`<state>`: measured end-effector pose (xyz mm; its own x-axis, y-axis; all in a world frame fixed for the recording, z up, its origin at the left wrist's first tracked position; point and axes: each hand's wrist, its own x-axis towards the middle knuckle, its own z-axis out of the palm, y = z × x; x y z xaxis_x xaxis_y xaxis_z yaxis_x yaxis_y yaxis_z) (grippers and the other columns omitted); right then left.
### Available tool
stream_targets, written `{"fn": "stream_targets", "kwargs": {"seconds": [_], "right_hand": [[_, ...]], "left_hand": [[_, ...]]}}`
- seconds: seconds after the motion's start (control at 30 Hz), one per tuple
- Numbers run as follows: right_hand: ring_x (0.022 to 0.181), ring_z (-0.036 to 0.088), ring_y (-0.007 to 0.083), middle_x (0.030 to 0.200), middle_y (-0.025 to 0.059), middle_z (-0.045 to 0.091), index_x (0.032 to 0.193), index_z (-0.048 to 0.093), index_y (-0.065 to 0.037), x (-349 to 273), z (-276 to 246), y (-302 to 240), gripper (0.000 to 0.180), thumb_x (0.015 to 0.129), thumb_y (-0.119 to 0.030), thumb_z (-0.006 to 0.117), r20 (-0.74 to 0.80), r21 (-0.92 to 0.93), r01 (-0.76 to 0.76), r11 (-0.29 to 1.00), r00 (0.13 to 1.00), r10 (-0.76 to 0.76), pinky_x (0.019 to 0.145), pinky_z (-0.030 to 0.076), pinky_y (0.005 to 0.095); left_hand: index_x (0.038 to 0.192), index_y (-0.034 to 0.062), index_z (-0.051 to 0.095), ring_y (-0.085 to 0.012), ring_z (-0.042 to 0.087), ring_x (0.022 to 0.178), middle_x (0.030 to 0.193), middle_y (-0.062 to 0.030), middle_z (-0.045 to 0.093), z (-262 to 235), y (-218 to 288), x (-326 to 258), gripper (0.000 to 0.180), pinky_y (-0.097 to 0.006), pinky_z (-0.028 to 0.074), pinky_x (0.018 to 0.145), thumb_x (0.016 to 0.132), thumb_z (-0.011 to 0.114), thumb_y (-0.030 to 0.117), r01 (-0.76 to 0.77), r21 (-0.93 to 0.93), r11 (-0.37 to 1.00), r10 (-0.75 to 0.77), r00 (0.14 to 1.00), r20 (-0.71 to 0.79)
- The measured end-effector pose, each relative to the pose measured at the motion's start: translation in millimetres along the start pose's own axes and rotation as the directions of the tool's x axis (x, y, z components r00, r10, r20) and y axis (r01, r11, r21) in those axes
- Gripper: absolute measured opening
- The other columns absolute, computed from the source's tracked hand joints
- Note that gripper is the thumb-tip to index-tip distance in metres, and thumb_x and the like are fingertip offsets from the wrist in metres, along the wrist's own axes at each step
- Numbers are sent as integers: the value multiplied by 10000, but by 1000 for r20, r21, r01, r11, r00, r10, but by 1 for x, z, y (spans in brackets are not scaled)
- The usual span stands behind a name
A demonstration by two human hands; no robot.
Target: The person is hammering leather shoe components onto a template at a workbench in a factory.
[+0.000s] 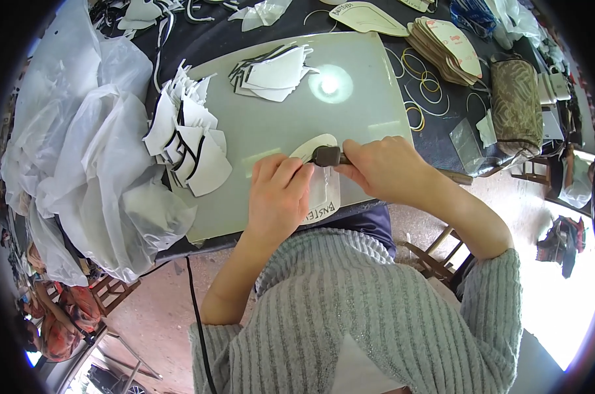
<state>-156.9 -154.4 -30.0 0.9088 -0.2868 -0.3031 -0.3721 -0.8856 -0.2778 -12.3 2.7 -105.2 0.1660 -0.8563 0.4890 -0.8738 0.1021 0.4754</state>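
Steadying pale work at a dark hammer head

Hammer (327, 156) sits over the upper half of a cream template (334, 192), which lies near the close edge of the grey-green board (366, 121). Right hand (382, 167): closed round the handle, coming in from the right. Left hand (281, 194): fingers drawn together, tips bunched just beside the left side of the hammer head; cannot tell whether something is pinched there, as the fingers hide it.

Placement, my reading: the template is probably kept close to the body so both forearms reach it easily; the left fingertips are likely there to stop the work shifting, and the board gives a firm, flat backing. Piles of white, black-edged pieces, one on the left (192, 141) and one toward the far side (274, 73), perhaps sit off to leave the middle of the board free.

Orientation: hammer's long axis runs roughly left-right, head to the left, handle end inside the right hand. Template's long axis runs roughly toward and away from the person, one rounded end pointing away, the lettered end toward the lap
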Motion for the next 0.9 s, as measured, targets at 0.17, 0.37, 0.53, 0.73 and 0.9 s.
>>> {"fn": "stream_targets", "kwargs": {"seconds": [0.17, 0.37, 0.53, 0.73, 0.9], "right_hand": [[583, 638, 357, 612, 135, 618, 851, 551, -39, -6, 2, 4, 343, 963, -363, 569, -33, -5, -21, 1000, 999, 21, 548, 495, 457], [561, 625, 356, 596, 135, 603, 843, 541, -35, -4, 5, 4, 322, 951, -334, 595, -53, 13, -34, 999, 998, 35, 523, 480, 453], [561, 625, 355, 593, 139, 602, 849, 542, -32, -6, 5, 3, 318, 949, -328, 598, -77, 14, -38, 999, 996, 39, 522, 480, 454], [570, 627, 363, 591, 150, 598, 855, 541, -25, -5, 3, 3, 318, 953, -323, 590, -75, 3, -38, 999, 996, 38, 530, 482, 463], [571, 627, 367, 591, 152, 600, 854, 541, -25, -5, 4, 3, 319, 955, -325, 587, -67, 25, -54, 998, 996, 56, 531, 481, 466]], "left_hand": [[965, 55, 692, -279, 588, 947, 975, -53, 622, 0, 3, -2, 199, -389, 428, 836, 771, 675, 11, 89, -21, 996, -89, 996, -16], [975, 76, 691, -256, 588, 972, 976, -35, 620, -3, 6, -8, 196, -399, 391, 859, 780, 702, 50, 106, 77, 991, -101, 993, -66], [984, 80, 685, -248, 591, 977, 974, -30, 616, 3, 8, -13, 206, -408, 397, 858, 781, 710, 56, 3, 196, 981, 8, 998, -54], [991, 76, 683, -242, 590, 934, 959, -33, 620, 3, 4, -12, 208, -398, 398, 861, 786, 697, 43, 50, 62, 997, -46, 998, -52], [967, 82, 687, -238, 572, 899, 887, -25, 611, 0, -1, -7, 176, -377, 383, 841, 796, 685, 38, 200, -114, 973, -203, 979, -12]]}}
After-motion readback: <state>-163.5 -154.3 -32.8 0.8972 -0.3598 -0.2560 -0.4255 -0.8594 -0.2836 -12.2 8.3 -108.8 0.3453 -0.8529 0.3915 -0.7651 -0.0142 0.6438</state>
